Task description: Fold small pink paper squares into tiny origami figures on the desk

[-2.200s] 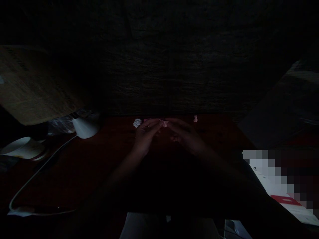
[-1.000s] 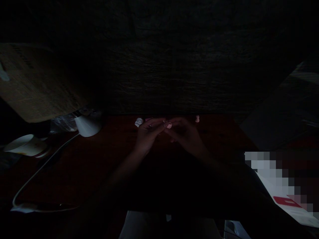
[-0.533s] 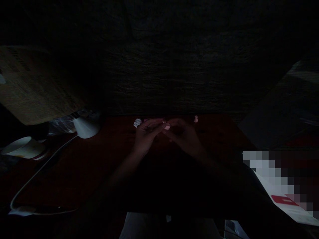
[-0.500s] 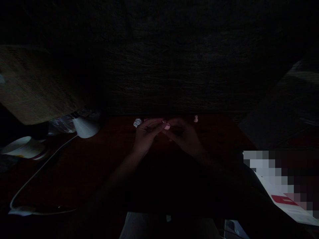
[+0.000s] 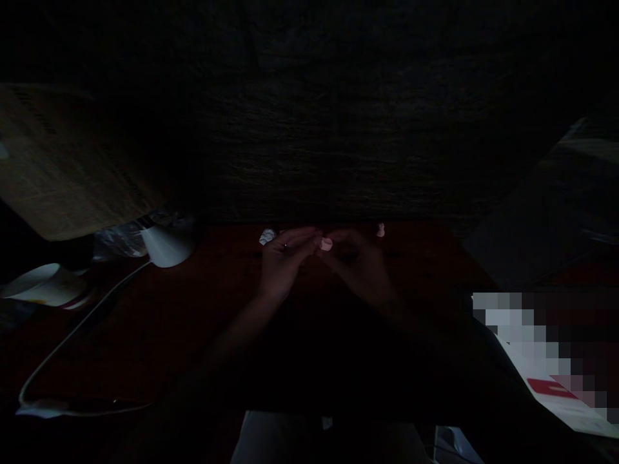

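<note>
A small pale pink lump [image 5: 326, 244], soft-looking like clay, is pinched between the fingertips of both hands above the dark red-brown table [image 5: 203, 309]. My left hand [image 5: 285, 258] grips it from the left, fingers closed. From the other side my right hand [image 5: 360, 264] closes its thumb and fingers on the same lump. Just left of my left hand lies a crumpled whitish wad [image 5: 267, 236]. Another small pink piece [image 5: 381, 229] stands beyond my right hand near the table's back edge. The dim light hides the exact finger contact.
At left are a white cone-shaped object [image 5: 167, 248] with a white cable [image 5: 72, 335], a paper cup [image 5: 46, 285] tipped toward its side, and a cardboard box [image 5: 72, 167]. A dark textured wall [image 5: 329, 129] rises behind the table. White printed packaging [image 5: 541, 380] lies at right.
The pink lump has turned slightly between the fingertips and shows more of its side. Both hands stay in nearly the same place.
</note>
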`<state>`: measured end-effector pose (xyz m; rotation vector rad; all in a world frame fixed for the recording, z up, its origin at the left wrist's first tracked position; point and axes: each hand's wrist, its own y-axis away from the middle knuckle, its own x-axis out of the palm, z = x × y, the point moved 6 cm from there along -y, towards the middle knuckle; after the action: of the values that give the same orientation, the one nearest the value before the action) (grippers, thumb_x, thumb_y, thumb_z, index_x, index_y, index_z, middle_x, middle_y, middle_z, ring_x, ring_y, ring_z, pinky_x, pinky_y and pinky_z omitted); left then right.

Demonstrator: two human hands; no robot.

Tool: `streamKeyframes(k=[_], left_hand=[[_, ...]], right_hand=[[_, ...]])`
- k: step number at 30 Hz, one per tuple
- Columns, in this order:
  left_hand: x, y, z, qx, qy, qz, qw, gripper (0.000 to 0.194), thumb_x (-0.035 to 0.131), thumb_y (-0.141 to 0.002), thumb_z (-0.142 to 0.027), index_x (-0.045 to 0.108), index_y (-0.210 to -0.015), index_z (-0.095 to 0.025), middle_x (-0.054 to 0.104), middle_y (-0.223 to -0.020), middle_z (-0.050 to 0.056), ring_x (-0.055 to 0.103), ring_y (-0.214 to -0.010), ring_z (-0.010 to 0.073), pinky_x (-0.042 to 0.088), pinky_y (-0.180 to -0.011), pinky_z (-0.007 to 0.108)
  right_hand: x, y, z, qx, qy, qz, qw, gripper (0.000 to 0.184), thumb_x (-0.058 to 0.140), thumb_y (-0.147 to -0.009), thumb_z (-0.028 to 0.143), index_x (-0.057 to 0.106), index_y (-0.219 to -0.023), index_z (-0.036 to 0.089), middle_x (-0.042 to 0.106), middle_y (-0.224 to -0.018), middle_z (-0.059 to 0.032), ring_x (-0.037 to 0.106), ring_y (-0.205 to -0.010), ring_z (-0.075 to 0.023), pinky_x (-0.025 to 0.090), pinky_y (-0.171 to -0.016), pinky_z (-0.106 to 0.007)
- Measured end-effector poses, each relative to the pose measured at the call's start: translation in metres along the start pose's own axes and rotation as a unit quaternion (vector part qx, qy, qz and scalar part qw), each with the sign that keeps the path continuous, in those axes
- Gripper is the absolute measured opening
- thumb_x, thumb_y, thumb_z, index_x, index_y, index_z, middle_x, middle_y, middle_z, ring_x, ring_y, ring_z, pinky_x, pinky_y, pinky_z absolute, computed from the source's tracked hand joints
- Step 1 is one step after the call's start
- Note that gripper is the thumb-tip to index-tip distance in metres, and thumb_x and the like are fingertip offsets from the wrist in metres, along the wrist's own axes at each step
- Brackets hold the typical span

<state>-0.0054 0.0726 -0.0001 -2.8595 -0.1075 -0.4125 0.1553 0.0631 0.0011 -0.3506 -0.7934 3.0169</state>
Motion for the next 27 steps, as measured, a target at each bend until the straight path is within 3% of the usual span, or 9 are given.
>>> streamKeyframes(k=[7, 14, 22, 27], left_hand=[[0.003, 0.003, 0.001, 0.002, 0.004, 0.014, 1.0, 0.023, 0.093, -0.068, -0.029, 0.083, -0.089, -0.026, 0.083, -0.097, 0.005, 0.077, -0.096, 0.0227, 0.059, -0.078, 0.032], [0.001, 0.0, 0.004, -0.017, -0.003, 0.023, 1.0, 0.019, 0.09, -0.074, -0.029, 0.084, -0.092, -0.028, 0.083, -0.098, 0.006, 0.074, -0.085, 0.0193, 0.053, -0.065, 0.028], [0.006, 0.002, 0.0, -0.037, 0.004, 0.04, 0.999, 0.037, 0.096, -0.065, -0.03, 0.081, -0.099, -0.026, 0.083, -0.104, 0.006, 0.076, -0.096, 0.0229, 0.058, -0.074, 0.03], [0.005, 0.001, 0.0, -0.029, 0.005, 0.034, 0.999, 0.036, 0.096, -0.064, -0.032, 0.081, -0.096, -0.025, 0.084, -0.098, 0.006, 0.077, -0.094, 0.0235, 0.058, -0.075, 0.031]], right_hand=[[0.001, 0.003, 0.009, -0.026, 0.057, -0.001, 0.998, 0.019, 0.076, -0.087, 0.039, 0.071, -0.1, 0.026, 0.079, -0.094, -0.002, 0.069, -0.065, -0.0168, 0.054, -0.062, -0.032], [0.003, 0.002, 0.003, -0.007, 0.018, 0.006, 1.0, 0.022, 0.079, -0.086, 0.04, 0.071, -0.101, 0.026, 0.08, -0.102, -0.0027, 0.074, -0.077, -0.0189, 0.059, -0.07, -0.034], [0.004, 0.0, -0.004, 0.009, -0.038, 0.018, 0.999, 0.027, 0.08, -0.084, 0.046, 0.069, -0.099, 0.026, 0.078, -0.103, -0.0036, 0.074, -0.084, -0.0209, 0.06, -0.067, -0.034], [0.005, 0.001, -0.006, 0.009, -0.049, 0.022, 0.999, 0.026, 0.08, -0.085, 0.045, 0.07, -0.1, 0.027, 0.078, -0.101, -0.0033, 0.075, -0.084, -0.0211, 0.061, -0.067, -0.033]])
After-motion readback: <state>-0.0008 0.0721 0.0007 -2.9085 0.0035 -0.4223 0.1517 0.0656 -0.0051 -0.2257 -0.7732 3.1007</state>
